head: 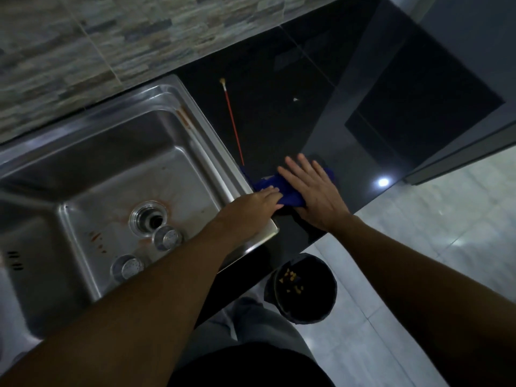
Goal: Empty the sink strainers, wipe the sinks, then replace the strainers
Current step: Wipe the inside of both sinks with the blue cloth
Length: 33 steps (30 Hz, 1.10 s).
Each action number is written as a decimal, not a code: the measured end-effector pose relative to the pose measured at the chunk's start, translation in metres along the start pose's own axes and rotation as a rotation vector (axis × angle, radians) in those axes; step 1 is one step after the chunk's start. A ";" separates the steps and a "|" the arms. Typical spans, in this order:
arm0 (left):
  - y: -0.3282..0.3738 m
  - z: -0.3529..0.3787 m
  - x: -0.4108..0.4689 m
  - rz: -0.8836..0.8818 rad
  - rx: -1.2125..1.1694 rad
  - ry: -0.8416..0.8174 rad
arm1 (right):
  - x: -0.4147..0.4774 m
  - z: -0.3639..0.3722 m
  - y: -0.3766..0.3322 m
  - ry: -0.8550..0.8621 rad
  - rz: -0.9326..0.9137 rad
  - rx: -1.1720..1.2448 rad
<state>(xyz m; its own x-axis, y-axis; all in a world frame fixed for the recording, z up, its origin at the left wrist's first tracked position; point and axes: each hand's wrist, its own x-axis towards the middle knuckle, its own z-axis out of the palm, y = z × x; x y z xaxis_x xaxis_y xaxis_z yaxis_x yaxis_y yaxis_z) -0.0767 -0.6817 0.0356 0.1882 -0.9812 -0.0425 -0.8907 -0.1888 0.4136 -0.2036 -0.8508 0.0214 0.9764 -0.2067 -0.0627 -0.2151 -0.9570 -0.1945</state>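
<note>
Nearest me, left hand (259, 202) touched blue fabric cloth (290, 197), grip unclear; right hand (314, 192) pressed it flat, three o'clock of stainless steel sink (111, 152). Round steel strainers (167, 238) lay inside. I judged wiping next: gather cloth.

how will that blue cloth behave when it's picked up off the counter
Probably floppy: the blue cloth lies bunched and creased under the flat right hand, so it should droop when lifted. If pushed, it may slide easily on the glossy black counter.
</note>
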 end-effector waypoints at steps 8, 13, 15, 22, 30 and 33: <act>-0.018 -0.013 -0.095 -0.301 -0.216 0.164 | -0.004 0.000 -0.033 -0.001 0.009 0.211; -0.055 -0.018 -0.180 -0.529 -0.184 0.172 | 0.001 -0.002 -0.088 0.088 0.007 0.352; -0.068 -0.021 -0.219 -0.608 -0.196 0.209 | 0.011 0.001 -0.122 0.132 -0.023 0.402; -0.102 -0.031 -0.366 -0.804 -0.156 0.341 | 0.058 0.028 -0.284 0.228 -0.174 0.549; -0.146 -0.021 -0.513 -0.931 -0.132 0.207 | 0.092 0.071 -0.488 0.168 -0.074 0.705; -0.156 -0.014 -0.532 -0.923 -0.145 0.160 | 0.092 0.088 -0.537 0.055 -0.127 0.681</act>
<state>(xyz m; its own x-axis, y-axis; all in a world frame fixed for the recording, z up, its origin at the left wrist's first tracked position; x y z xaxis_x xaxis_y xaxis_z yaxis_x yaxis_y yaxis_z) -0.0324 -0.1298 0.0062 0.8567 -0.4279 -0.2881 -0.3037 -0.8698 0.3888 -0.0003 -0.3377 0.0339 0.9906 -0.1284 0.0475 -0.0457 -0.6374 -0.7692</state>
